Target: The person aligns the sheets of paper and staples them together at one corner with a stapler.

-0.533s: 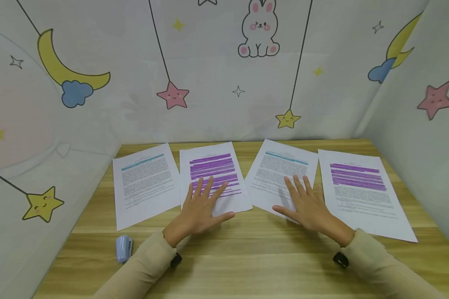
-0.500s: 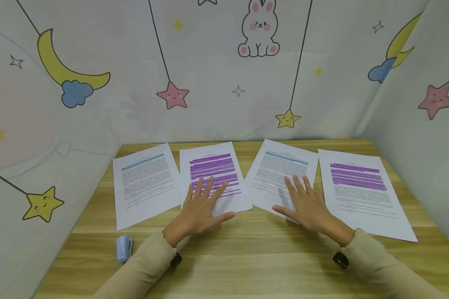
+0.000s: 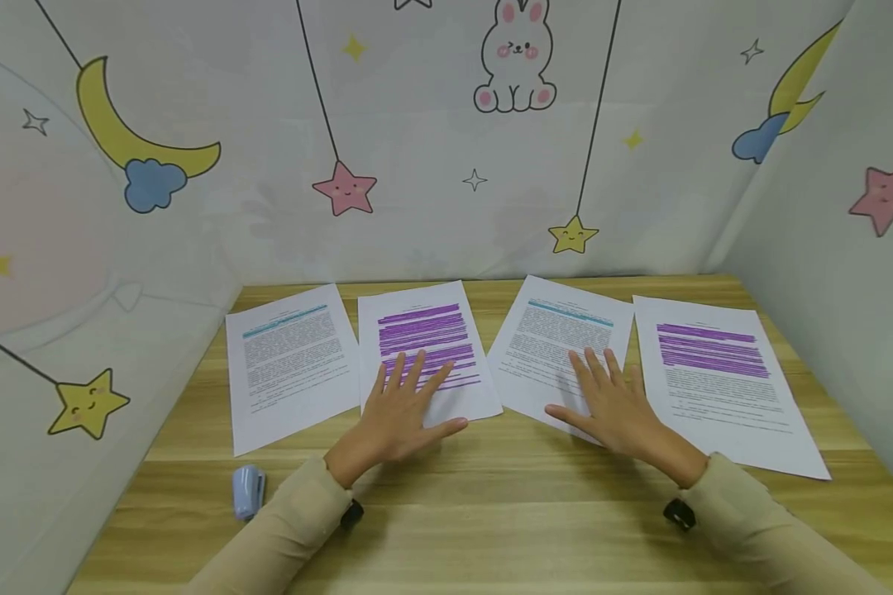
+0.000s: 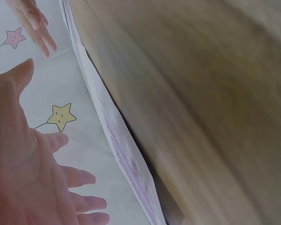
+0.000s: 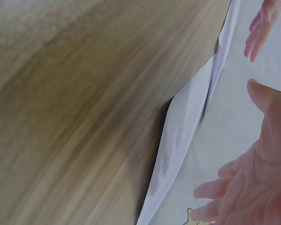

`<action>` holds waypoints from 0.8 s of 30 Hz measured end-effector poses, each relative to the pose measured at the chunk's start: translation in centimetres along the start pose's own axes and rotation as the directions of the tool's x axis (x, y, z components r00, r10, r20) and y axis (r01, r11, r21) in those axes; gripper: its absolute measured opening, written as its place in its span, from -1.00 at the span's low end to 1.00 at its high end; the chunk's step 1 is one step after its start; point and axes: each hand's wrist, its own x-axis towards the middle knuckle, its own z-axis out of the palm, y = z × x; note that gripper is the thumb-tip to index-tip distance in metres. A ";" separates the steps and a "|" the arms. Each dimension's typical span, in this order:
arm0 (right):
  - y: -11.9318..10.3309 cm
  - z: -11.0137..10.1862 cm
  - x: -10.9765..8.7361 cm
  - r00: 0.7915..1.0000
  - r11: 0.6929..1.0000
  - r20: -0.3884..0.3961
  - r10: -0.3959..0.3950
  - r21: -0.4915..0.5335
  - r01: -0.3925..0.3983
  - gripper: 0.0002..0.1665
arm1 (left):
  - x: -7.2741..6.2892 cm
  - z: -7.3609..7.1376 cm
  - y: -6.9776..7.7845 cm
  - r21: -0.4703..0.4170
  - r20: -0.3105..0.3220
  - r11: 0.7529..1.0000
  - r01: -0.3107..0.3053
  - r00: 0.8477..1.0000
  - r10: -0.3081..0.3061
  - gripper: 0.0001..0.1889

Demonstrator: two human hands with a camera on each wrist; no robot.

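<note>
Four printed sheets lie in a row on the wooden table. My left hand [image 3: 394,421], fingers spread and palm down, is over the lower part of a sheet with purple-marked lines [image 3: 420,326]. The left wrist view shows that palm [image 4: 28,173] raised above the paper, holding nothing. My right hand [image 3: 618,413] is spread likewise over a sheet with a blue-marked top [image 3: 546,339]; its palm [image 5: 264,173] hovers above the paper in the right wrist view. The outer sheets are one blue-marked [image 3: 293,364] at left and one purple-marked [image 3: 714,351] at right.
A small light-blue stapler [image 3: 249,492] stands on the table [image 3: 521,529] beside my left forearm. White fabric [image 3: 432,223] printed with stars, moons and a rabbit encloses the back and both sides. A dark wrist device [image 3: 680,514] shows under my right cuff.
Both hands and all the sheets stay practically in place. On the right-hand fabric, the pink star has shifted slightly to the right in the head view.
</note>
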 end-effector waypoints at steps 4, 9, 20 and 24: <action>0.0 -0.1 0.2 1.000 1.000 0.001 -0.013 0.026 0.013 0.20 | -0.1 -0.2 -0.1 -0.027 -0.003 1.000 -0.001 1.000 0.001 -0.07; 0.0 0.0 0.6 1.000 0.999 -0.003 -0.031 0.044 0.031 0.19 | -0.2 -0.3 -0.1 -0.055 -0.005 0.998 -0.004 1.000 0.003 -0.09; -0.7 -0.3 1.3 0.999 0.994 0.002 -0.052 0.098 0.051 0.15 | 0.0 -0.4 -0.8 -0.129 -0.008 0.991 0.019 1.000 -0.020 -0.06; -0.9 -0.4 1.6 0.999 0.992 0.008 -0.054 0.118 0.053 0.11 | 0.0 -0.5 -1.0 -0.178 -0.018 0.983 0.043 0.999 -0.047 -0.07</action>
